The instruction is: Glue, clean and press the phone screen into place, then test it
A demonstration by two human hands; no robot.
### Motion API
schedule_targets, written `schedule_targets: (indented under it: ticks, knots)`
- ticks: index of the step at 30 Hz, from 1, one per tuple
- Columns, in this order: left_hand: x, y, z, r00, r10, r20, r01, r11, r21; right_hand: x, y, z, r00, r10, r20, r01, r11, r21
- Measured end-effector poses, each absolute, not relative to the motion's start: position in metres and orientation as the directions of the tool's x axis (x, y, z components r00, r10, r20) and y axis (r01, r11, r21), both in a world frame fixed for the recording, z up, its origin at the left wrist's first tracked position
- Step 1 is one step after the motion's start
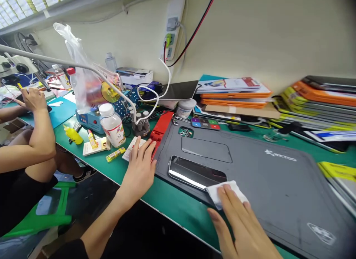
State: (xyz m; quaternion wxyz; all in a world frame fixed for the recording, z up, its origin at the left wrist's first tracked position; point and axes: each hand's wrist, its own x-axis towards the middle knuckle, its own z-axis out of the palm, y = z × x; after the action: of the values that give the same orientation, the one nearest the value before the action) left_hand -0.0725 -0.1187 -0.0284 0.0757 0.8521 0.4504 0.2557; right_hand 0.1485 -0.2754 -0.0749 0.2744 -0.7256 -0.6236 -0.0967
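Observation:
A smartphone [197, 172] with a dark glossy screen lies on the grey work mat [267, 188]. My right hand [244, 225] has its fingers on a folded white wipe [218, 194], which covers the phone's near right corner; the thumb is held apart. My left hand [140, 166] is open, fingers spread, over a small white box [129, 152] and beside the red holder [161, 129] at the mat's left edge. Whether it touches them I cannot tell. Behind the phone lies a thin dark-edged screen glass [207, 149].
A white-capped jar [112, 127], yellow bottle [73, 134] and grey bottle rack [141, 125] stand at left. Small screws fill a mat recess [185, 132]. Stacked orange trays [236, 97] line the wall. A co-worker's hand [33, 99] is at far left.

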Motion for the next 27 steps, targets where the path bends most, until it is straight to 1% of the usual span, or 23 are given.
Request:
schedule_targets:
  ticks: [2,4,10,14,16,19,21,22,23,24,27]
  knots:
    - [-0.072,-0.118,-0.028,0.460,0.803,0.379,0.733,-0.585,0.349,0.151,-0.281,-0.072,0.137,0.850,0.509,0.975,-0.025,-0.221]
    - [-0.071,-0.117,-0.028,0.460,0.800,0.385,0.735,-0.586,0.340,0.158,-0.275,-0.068,0.105,0.847,0.522,0.980,0.003,-0.201]
    - [-0.071,-0.114,-0.027,0.461,0.780,0.422,0.738,-0.601,0.305,0.162,-0.241,-0.061,0.139,0.814,0.564,0.979,-0.028,-0.201]
    - [-0.071,-0.111,-0.027,0.455,0.764,0.458,0.732,-0.614,0.296,0.151,-0.256,-0.058,0.111,0.775,0.622,0.984,0.002,-0.179]
    - [-0.071,-0.109,-0.027,0.460,0.751,0.473,0.724,-0.626,0.291,0.152,-0.266,-0.057,0.100,0.759,0.644,0.980,0.035,-0.194]
    - [-0.070,-0.109,-0.026,0.452,0.736,0.503,0.712,-0.638,0.293,0.165,-0.275,-0.050,0.071,0.748,0.660,0.963,0.120,-0.240]
    - [-0.070,-0.110,-0.025,0.421,0.735,0.531,0.712,-0.631,0.309,0.181,-0.280,-0.042,0.060,0.775,0.630,0.943,0.163,-0.290]
    - [-0.071,-0.111,-0.024,0.403,0.738,0.541,0.717,-0.622,0.315,0.191,-0.281,-0.037,0.078,0.794,0.602,0.932,0.157,-0.328]
    - [-0.071,-0.111,-0.024,0.387,0.742,0.548,0.724,-0.612,0.317,0.201,-0.282,-0.032,0.116,0.812,0.573,0.918,0.133,-0.374]
    - [-0.071,-0.112,-0.024,0.376,0.746,0.550,0.734,-0.602,0.315,0.211,-0.282,-0.028,0.206,0.813,0.544,0.902,0.058,-0.428]
    - [-0.072,-0.111,-0.026,0.367,0.746,0.555,0.754,-0.589,0.292,0.236,-0.276,-0.024,0.525,0.711,0.467,0.776,-0.174,-0.606]
